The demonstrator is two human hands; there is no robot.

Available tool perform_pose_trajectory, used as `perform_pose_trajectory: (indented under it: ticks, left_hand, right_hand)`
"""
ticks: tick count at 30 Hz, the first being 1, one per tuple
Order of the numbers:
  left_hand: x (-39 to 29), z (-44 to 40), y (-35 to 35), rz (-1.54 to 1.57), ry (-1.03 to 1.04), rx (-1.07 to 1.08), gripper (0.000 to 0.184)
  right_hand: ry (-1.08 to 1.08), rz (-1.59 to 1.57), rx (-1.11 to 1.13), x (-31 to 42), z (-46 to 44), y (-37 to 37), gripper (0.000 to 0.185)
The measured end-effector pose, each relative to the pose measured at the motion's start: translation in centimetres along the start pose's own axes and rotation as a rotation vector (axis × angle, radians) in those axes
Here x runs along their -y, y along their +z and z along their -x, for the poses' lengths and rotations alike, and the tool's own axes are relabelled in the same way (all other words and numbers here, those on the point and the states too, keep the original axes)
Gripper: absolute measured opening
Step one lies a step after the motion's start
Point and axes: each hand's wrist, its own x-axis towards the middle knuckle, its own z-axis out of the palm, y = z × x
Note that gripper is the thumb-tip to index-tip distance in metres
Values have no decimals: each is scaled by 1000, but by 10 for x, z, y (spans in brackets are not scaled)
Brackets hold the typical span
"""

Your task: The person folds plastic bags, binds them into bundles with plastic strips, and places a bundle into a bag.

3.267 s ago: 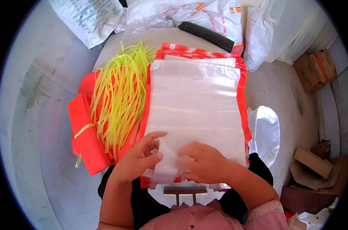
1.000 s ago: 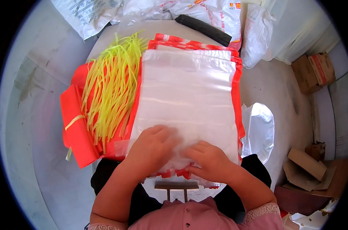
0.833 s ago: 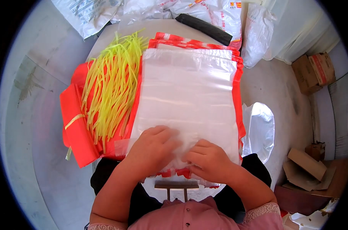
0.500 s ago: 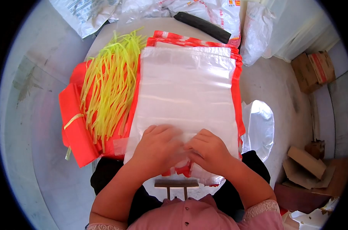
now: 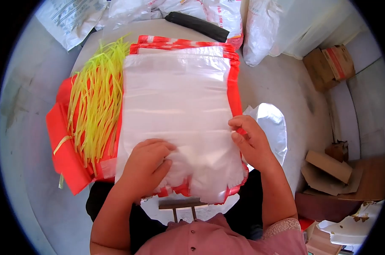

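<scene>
A stack of clear plastic bags [image 5: 175,102] lies in front of me, with red-edged bags [image 5: 234,91] showing beneath along the top and right side. My left hand [image 5: 146,163] rests on the lower left of the top clear bag, fingers extended and thumb apart. At the stack's right edge is my right hand [image 5: 252,140], its index finger and thumb apart by the bag's side. The near end of the bags is crumpled, and red shows through there. Yellow plastic strips [image 5: 97,102] lie in a loose bunch left of the stack.
A folded red bundle [image 5: 67,148] tied with a yellow strip sits at the left. Behind the stack lie a black roll [image 5: 196,26] and white printed sacks [image 5: 224,17]. A shiny clear bag [image 5: 271,127] hangs at the right. Cardboard boxes [image 5: 328,68] stand further right.
My hands have moved apart from the middle of the near end. The right went out to the stack's right edge, the left stayed on the bags. The whole view has shifted slightly.
</scene>
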Motion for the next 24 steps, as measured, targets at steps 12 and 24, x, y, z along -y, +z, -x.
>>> perform_pose_trajectory:
  ticks: [12,24]
  left_hand:
    - [3,3,-2,286,-303,79,37]
    - [-5,1,2,-165,175,51,11]
  right_hand:
    - [-192,-213,224,-9,12,1,51]
    - [-14,-744,855,2,9,-10,64]
